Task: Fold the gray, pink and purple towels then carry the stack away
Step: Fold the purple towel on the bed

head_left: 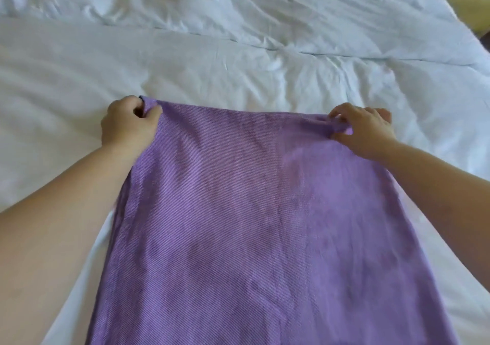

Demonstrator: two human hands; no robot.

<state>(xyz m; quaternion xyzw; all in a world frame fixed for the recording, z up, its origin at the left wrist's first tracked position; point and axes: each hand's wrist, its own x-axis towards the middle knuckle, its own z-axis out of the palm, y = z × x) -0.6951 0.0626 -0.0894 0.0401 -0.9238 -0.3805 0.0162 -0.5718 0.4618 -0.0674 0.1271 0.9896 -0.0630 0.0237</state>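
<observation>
Grips purple towel (pixel 252 225) by its far corners over white bedding (pixel 238 53): left hand (pixel 127 127) curled on left corner, right hand (pixel 363 132) pinching right corner, well apart.

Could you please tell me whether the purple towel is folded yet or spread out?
Spread out: the purple towel lies flat on the bed, left hand and right hand pinching its far corners.

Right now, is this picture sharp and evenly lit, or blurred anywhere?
Head view: soft, even light, no hard shadows; the white duvet is nearly washed out; the purple towel shows crisp weave near the left hand, softer toward the right hand; the wide lens enlarges the forearms at the edges.
</observation>
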